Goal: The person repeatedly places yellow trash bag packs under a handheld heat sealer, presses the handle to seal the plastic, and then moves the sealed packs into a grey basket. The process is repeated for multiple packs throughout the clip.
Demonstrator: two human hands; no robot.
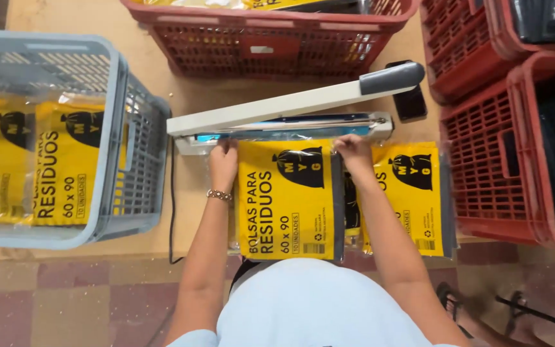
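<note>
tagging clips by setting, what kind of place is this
Probably a small packing workshop. Both hands, left hand and right hand, hold a yellow packet at a tabletop heat sealer, with a grey crate of similar packets and red crates around the table.

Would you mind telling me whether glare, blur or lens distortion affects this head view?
Head view: even, soft light; sharp around both hands, left hand and right hand; glare on the yellow packet film and in the grey crate; wide-angle bending at the edges.
</note>
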